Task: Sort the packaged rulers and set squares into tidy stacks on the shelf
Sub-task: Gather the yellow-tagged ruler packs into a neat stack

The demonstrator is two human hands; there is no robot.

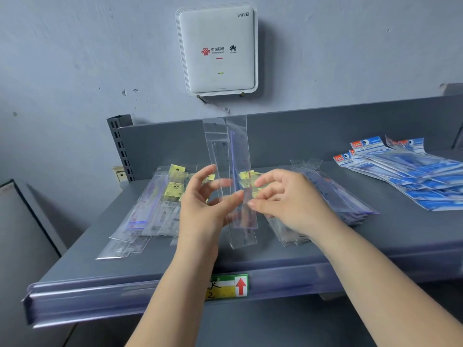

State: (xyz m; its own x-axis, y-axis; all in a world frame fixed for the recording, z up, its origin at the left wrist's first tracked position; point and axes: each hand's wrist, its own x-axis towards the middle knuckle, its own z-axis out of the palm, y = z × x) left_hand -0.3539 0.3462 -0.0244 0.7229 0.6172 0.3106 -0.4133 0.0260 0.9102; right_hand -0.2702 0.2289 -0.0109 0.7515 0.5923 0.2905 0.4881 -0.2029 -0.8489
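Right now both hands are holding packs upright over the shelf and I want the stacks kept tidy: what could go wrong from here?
1. The two clear ruler packs are pinched only near mid-length between the left hand and right hand; the slick sleeves might slide apart and drop.
2. A dropped pack could land on the loose fanned pile at left, already uneven.
3. The right forearm hangs just over the middle pile and may nudge it.

A grey-blue painted wall [75, 58] with small marks carries a white router [217, 50]. Below it stands a grey metal shelf [375, 236] with a slotted upright post [121, 149]. The light is soft.
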